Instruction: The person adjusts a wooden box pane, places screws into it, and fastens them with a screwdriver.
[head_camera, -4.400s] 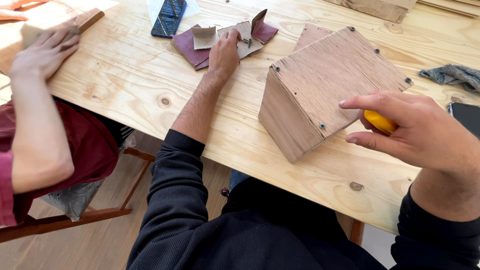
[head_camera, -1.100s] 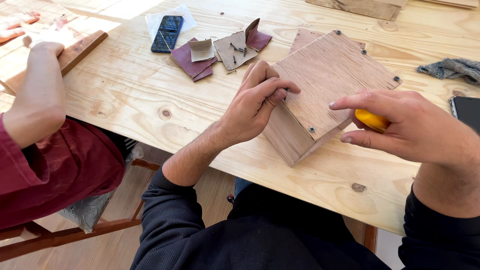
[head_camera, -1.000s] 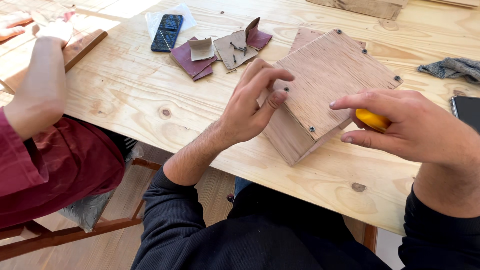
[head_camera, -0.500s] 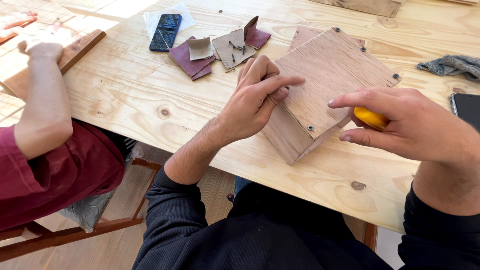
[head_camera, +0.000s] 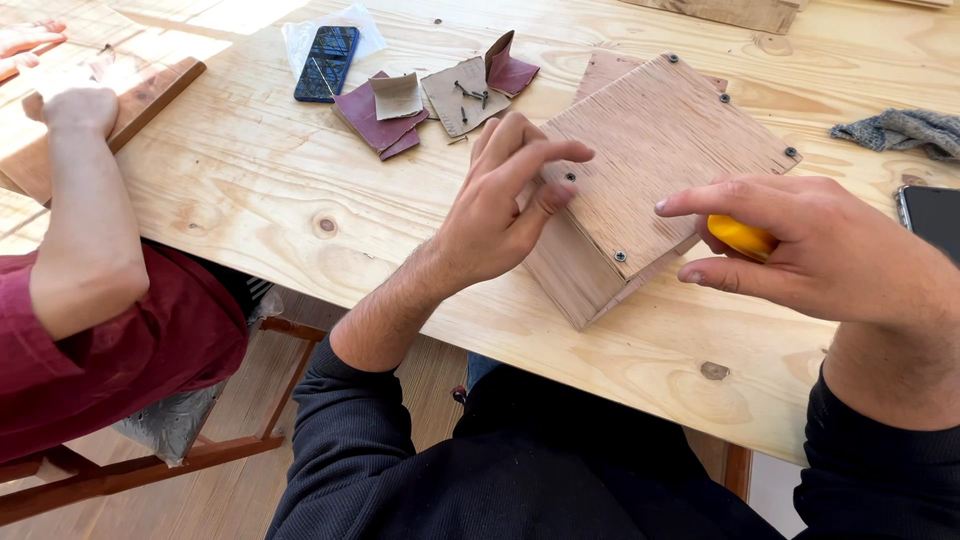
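Observation:
A plywood box (head_camera: 665, 150) with dark screws in its top lies tilted on the pale wooden table (head_camera: 250, 190). My left hand (head_camera: 500, 210) rests on the box's near left corner. Its thumb presses the edge, and its fingers are spread over a screw (head_camera: 570, 177). My right hand (head_camera: 830, 255) hovers at the box's right side, shut on a tool with a yellow handle (head_camera: 740, 237). The tool's tip is hidden behind the box and my fingers.
Maroon and tan sandpaper pieces (head_camera: 380, 115) with a few loose screws (head_camera: 470, 92) lie behind the box, beside a dark phone (head_camera: 325, 62). A grey cloth (head_camera: 900, 130) and another phone (head_camera: 935, 215) lie right. A co-worker's red-sleeved arm (head_camera: 90, 250) works a wooden board (head_camera: 130, 100) at left.
My left hand has left the sandpaper pile and come to the box's corner, where its fingers have lifted and spread. My right hand has stayed put. The co-worker's arm has shifted.

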